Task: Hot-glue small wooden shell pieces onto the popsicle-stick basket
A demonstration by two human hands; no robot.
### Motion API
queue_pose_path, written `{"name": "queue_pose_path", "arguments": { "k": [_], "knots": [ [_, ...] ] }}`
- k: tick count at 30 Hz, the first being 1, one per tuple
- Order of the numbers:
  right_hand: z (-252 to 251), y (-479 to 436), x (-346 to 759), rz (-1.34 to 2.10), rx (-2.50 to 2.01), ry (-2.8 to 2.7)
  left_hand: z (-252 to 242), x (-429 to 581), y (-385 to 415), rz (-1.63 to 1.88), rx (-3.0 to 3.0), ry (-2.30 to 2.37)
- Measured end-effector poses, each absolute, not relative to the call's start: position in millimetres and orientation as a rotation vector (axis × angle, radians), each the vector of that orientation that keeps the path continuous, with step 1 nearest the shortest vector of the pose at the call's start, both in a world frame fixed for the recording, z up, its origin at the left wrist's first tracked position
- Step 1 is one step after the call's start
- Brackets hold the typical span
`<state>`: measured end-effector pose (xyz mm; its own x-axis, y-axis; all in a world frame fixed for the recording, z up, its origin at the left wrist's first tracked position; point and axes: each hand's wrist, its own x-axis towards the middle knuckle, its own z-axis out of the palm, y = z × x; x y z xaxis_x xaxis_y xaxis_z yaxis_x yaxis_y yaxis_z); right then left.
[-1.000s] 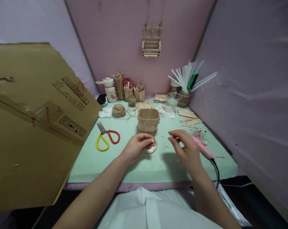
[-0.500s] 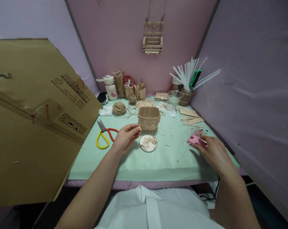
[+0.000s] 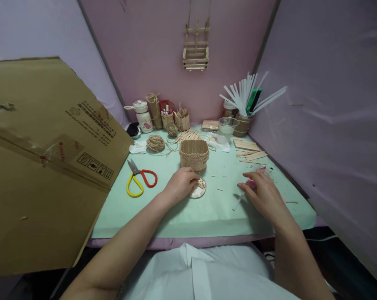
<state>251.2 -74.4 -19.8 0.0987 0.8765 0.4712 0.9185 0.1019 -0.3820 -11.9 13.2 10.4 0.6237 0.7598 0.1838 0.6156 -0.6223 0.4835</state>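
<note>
My left hand [image 3: 180, 185] rests with curled fingers on the left side of a small round dish [image 3: 200, 188] holding small wooden pieces; what the fingertips pinch is hidden. Just behind the dish stands a basket [image 3: 194, 154] built of wooden sticks and twine. My right hand [image 3: 263, 193] lies over a pink glue gun [image 3: 250, 183] on the green table cover [image 3: 163, 212], fingers closing round its body. The gun's thin tip pokes out toward the lower left of the hand.
Yellow and red scissors [image 3: 140, 180] lie left of my left hand. A large cardboard sheet [image 3: 41, 166] leans over the table's left side. Twine ball [image 3: 155, 143], jars, a plastic cup [image 3: 227, 126], loose flat sticks [image 3: 247, 150] and white straws [image 3: 246, 93] line the back.
My left hand dropped from in front of the basket onto the dish. My right hand slid from the gun's rear over its body, after reaching right from the middle.
</note>
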Motion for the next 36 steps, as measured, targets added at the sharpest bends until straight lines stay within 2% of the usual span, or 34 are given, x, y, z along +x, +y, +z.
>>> {"name": "queue_pose_path", "arguments": {
  "k": [4, 17, 28, 36],
  "knots": [
    [-18, -76, 250, -0.065, -1.727, -1.751, 8, 0, 20, 0.337, 2.735, 1.048],
    [-14, -77, 243, 0.053, -1.723, -1.731, 6, -4, 23, 0.426, 2.632, 1.080],
    [-16, -76, 240, 0.058, -1.697, -1.765, 6, 0, 27, 0.288, 2.764, 1.045],
    [-7, -78, 219, 0.119, -1.651, -1.813, 4, 0, 33, 0.229, 2.930, 0.854]
  ]
}}
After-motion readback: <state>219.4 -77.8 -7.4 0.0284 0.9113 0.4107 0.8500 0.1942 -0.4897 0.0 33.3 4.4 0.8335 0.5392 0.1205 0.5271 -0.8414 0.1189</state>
